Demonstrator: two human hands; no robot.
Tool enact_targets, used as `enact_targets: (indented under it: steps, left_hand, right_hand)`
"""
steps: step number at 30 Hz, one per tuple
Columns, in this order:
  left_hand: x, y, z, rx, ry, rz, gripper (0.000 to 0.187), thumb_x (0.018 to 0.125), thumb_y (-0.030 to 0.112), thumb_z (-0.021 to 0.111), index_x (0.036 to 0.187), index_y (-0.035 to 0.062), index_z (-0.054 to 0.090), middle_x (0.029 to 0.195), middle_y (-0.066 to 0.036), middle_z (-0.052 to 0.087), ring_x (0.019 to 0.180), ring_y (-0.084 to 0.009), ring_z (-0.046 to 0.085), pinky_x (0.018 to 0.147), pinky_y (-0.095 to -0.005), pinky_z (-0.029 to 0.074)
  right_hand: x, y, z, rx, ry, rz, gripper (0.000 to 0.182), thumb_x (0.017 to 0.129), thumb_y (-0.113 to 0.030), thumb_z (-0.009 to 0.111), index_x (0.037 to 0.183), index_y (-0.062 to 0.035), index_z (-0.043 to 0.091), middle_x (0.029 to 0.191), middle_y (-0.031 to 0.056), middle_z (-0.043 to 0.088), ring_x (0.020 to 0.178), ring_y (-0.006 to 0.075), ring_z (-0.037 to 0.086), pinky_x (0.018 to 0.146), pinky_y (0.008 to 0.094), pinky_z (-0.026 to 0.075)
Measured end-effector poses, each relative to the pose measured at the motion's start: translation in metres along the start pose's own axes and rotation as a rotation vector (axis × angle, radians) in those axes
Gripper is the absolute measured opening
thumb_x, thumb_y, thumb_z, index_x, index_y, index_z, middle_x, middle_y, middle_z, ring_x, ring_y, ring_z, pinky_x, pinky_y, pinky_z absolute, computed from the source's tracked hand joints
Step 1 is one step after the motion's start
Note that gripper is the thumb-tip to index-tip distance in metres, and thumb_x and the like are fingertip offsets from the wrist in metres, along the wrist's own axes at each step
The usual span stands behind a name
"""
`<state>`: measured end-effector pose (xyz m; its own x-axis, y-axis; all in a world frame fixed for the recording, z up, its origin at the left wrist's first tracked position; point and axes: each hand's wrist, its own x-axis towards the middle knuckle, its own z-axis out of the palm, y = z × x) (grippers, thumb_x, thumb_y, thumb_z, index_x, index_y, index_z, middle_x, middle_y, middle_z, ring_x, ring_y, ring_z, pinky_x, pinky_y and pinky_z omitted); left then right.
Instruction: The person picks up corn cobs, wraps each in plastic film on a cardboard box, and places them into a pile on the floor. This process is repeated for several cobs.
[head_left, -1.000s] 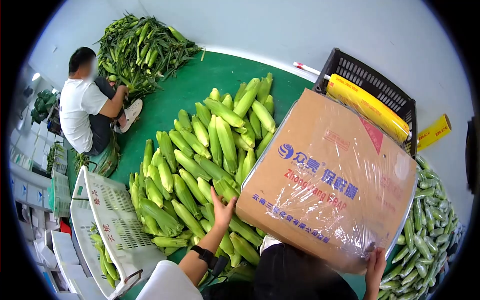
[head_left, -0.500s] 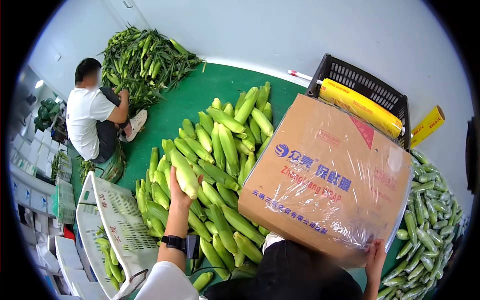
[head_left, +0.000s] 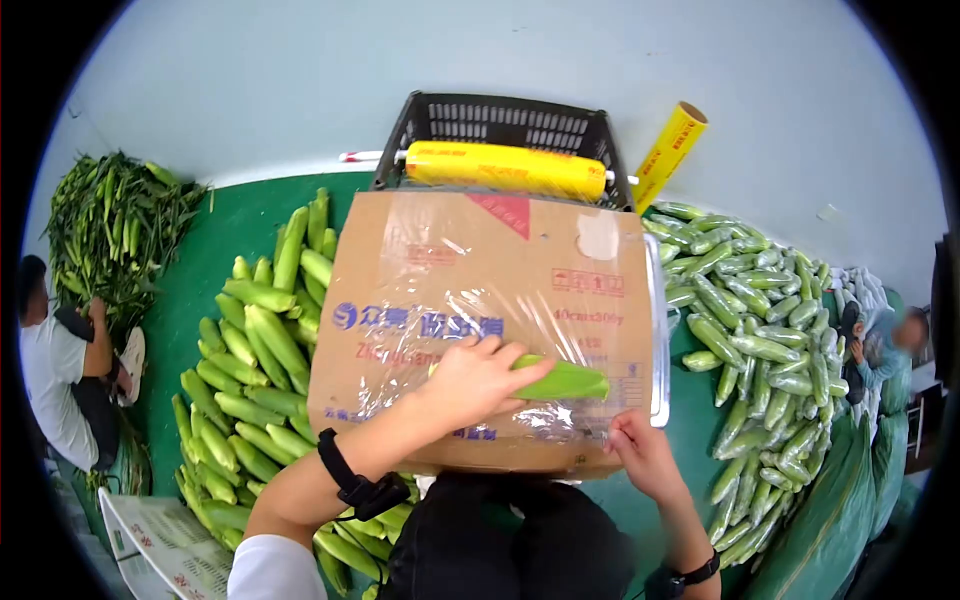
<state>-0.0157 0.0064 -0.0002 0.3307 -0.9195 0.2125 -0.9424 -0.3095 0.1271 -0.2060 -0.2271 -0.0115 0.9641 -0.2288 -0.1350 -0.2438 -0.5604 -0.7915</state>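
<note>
A flat cardboard box (head_left: 480, 290) covered with clear cling film lies across my lap. My left hand (head_left: 470, 385) holds a green corn cob (head_left: 560, 381) down on the film, lying sideways near the box's near edge. My right hand (head_left: 640, 455) pinches the film at the box's near right corner. Behind the box, a yellow roll of cling film (head_left: 505, 168) sits across a black plastic crate (head_left: 500, 125).
A pile of husked corn (head_left: 250, 350) lies on the green floor to my left. Wrapped cobs (head_left: 765, 340) are heaped on the right. Another yellow roll (head_left: 668, 155) leans on the wall. One person (head_left: 60, 370) sits at far left by leafy corn (head_left: 105, 225), another person (head_left: 885, 340) at far right. A white crate (head_left: 165, 540) stands near left.
My left hand picked a cob from the pile and brought it onto the film-covered box. My view swung right, so the wrapped cobs and second person came into sight.
</note>
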Motion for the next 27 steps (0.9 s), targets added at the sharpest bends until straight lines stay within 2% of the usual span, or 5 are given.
enact_targets:
  steps: [3, 9, 12, 20, 27]
  left_hand:
    - [0.006, -0.011, 0.003, -0.119, -0.013, -0.051, 0.063, 0.072, 0.041, 0.071, 0.128, 0.0214, 0.052, 0.111, -0.004, 0.059, 0.089, -0.0235, 0.06, 0.07, -0.0346, 0.053]
    - [-0.037, -0.01, 0.0, -0.432, 0.54, -0.304, 0.054, 0.076, 0.014, 0.067, 0.126, 0.0023, 0.05, 0.124, -0.02, 0.054, 0.116, -0.0349, 0.052, 0.095, -0.0393, 0.045]
    - [-0.103, 0.018, 0.008, -0.377, 0.098, -0.67, 0.034, 0.078, 0.018, 0.068, 0.105, -0.0012, 0.059, 0.124, -0.018, 0.055, 0.106, -0.0347, 0.058, 0.085, -0.0404, 0.05]
    - [-0.025, -0.052, -0.072, 0.046, 0.467, -0.377, 0.012, 0.074, 0.004, 0.067, 0.085, 0.0073, 0.063, 0.105, -0.011, 0.063, 0.102, -0.0271, 0.057, 0.088, -0.0407, 0.044]
    - [0.026, -0.03, -0.015, -0.12, -0.477, -0.319, 0.039, 0.08, 0.027, 0.059, 0.106, -0.0013, 0.059, 0.081, -0.02, 0.065, 0.078, -0.036, 0.065, 0.068, -0.0463, 0.053]
  right_hand:
    - [0.024, -0.023, -0.014, 0.962, 0.019, -0.15, 0.015, 0.095, -0.017, 0.052, 0.104, -0.0061, 0.048, 0.109, 0.0104, 0.062, 0.1, 0.0214, 0.06, 0.093, 0.0404, 0.047]
    - [0.112, -0.039, 0.049, -0.427, 0.15, -0.543, 0.033, 0.086, -0.029, 0.06, 0.11, -0.0069, 0.055, 0.098, 0.0117, 0.058, 0.094, 0.0292, 0.054, 0.086, 0.0414, 0.043]
    - [0.124, -0.032, 0.061, -0.574, 0.225, -0.567, 0.036, 0.084, -0.039, 0.059, 0.103, -0.0081, 0.059, 0.095, 0.0095, 0.057, 0.093, 0.0278, 0.054, 0.078, 0.041, 0.044]
    - [0.143, -0.037, 0.064, -0.491, 0.302, -0.66, 0.022, 0.082, -0.031, 0.059, 0.082, -0.0089, 0.062, 0.09, 0.0055, 0.055, 0.086, 0.0242, 0.054, 0.07, 0.0379, 0.046]
    - [0.134, -0.053, 0.055, -0.612, 0.073, -0.41, 0.031, 0.092, -0.034, 0.049, 0.085, -0.0057, 0.06, 0.068, 0.0185, 0.061, 0.055, 0.0371, 0.061, 0.053, 0.0452, 0.05]
